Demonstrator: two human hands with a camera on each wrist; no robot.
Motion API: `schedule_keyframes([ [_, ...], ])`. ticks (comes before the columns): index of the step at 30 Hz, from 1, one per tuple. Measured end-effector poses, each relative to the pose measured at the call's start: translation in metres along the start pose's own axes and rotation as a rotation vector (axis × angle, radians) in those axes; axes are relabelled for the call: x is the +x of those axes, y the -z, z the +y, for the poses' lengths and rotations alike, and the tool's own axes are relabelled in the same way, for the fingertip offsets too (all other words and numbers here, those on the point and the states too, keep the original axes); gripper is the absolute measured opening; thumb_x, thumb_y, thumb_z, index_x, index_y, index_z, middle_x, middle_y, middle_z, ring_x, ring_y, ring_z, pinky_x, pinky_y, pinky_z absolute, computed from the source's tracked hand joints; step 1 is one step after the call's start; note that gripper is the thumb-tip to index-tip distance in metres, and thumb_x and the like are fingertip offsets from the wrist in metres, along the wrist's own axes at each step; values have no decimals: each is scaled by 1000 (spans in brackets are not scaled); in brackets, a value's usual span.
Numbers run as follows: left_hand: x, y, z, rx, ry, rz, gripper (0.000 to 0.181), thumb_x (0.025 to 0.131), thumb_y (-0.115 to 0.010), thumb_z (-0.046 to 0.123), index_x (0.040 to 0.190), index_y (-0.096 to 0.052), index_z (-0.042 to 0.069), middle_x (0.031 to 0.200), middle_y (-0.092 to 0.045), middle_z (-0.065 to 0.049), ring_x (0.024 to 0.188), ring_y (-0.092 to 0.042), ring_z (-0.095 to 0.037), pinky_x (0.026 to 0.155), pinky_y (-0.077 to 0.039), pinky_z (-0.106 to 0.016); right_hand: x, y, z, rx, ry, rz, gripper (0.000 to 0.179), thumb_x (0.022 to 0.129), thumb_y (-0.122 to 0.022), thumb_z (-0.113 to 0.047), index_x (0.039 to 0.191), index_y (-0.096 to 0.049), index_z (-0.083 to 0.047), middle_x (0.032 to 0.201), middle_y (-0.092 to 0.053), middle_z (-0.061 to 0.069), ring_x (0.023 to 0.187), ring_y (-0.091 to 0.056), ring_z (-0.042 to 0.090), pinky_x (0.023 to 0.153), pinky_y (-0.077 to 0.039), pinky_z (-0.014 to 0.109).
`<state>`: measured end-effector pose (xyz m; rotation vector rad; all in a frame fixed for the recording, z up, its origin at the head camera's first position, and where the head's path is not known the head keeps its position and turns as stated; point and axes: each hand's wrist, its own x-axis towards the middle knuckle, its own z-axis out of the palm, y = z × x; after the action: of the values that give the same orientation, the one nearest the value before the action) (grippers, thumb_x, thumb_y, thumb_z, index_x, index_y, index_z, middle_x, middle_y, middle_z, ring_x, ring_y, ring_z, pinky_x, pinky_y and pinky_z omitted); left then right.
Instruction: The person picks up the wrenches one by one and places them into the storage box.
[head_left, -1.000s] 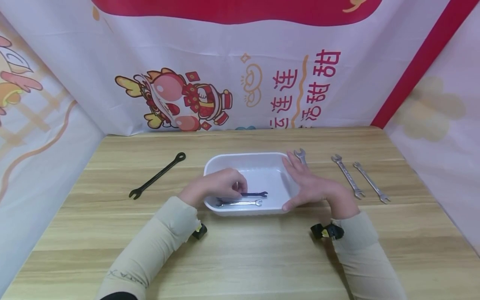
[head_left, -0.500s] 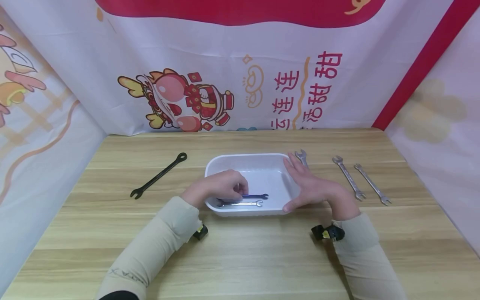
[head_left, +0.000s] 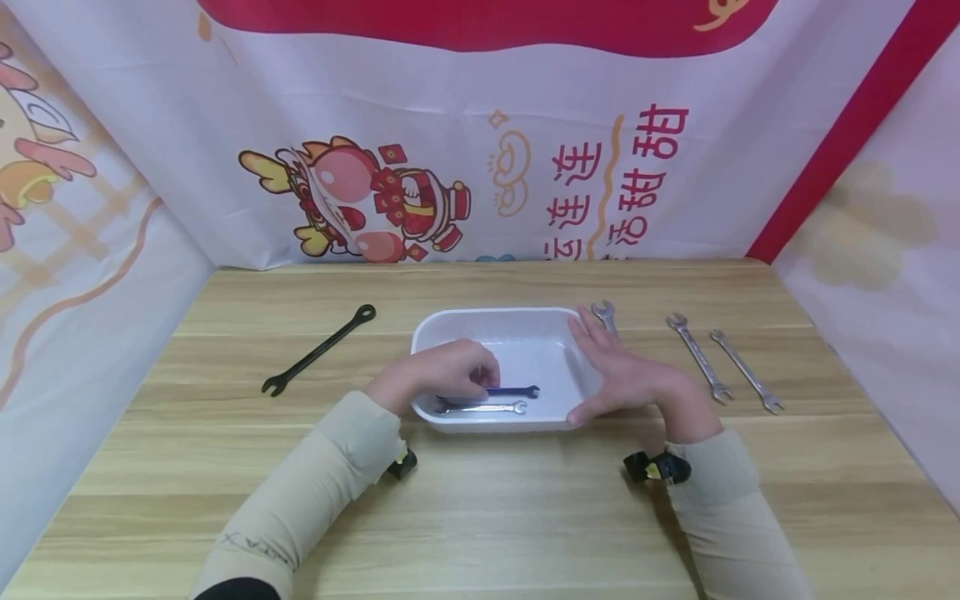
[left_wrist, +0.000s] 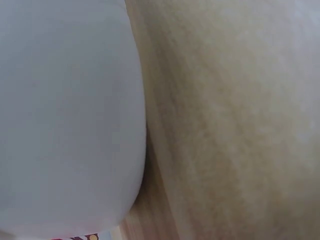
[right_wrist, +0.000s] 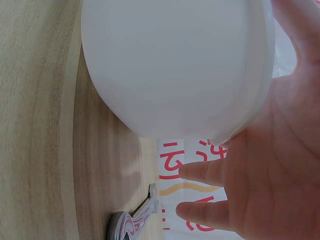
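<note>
In the head view, a white plastic tray (head_left: 495, 426) sits on the wooden table. My left hand (head_left: 453, 369) reaches into it over the left side, its curled fingers pinching a dark open-end wrench (head_left: 519, 392); the hand hides the wrench's left end. Just nearer to me, a small silver wrench (head_left: 495, 407) lies on the tray floor. My right hand (head_left: 626, 375) rests spread against the tray's right end, thumb at the near corner and fingers at the far one. Its fingers are straight in the right wrist view. Only the tray's outer wall (left_wrist: 75, 115) and the table show in the left wrist view.
A long black combination wrench (head_left: 318, 352) lies left of the tray. Behind my right hand a silver wrench (head_left: 604, 315) is partly covered. Two more silver wrenches, one wider (head_left: 699, 358) and one slimmer (head_left: 746, 372), lie farther right. A printed cloth (head_left: 480, 167) hangs behind the table.
The whole head view has shifted slightly right and down. Both hands, the tray and the wrenches keep almost the same places relative to one another.
</note>
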<state>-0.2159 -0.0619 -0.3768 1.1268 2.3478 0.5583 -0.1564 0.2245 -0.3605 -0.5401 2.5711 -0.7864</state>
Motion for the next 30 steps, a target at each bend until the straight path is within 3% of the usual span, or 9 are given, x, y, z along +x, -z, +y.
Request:
schedule_keyframes([
  [20,-1,-2,-1,10,27,8,13,90,-70,13,100,-73,21,84,-64,8,84,-58,-11,83,-50,-27,0,-2,-2,-16,-8,10,140,67,-87,-52,159,9,-10,165,27,9,152,14,44,119,-7,67],
  [30,-15,14,8,52,7,65,14,96,-65,20,107,-73,16,90,-66,5,85,-58,-12,79,-51,-27,0,-2,-1,-13,-6,9,139,68,-88,-49,159,9,-9,164,28,10,152,15,44,119,-6,68],
])
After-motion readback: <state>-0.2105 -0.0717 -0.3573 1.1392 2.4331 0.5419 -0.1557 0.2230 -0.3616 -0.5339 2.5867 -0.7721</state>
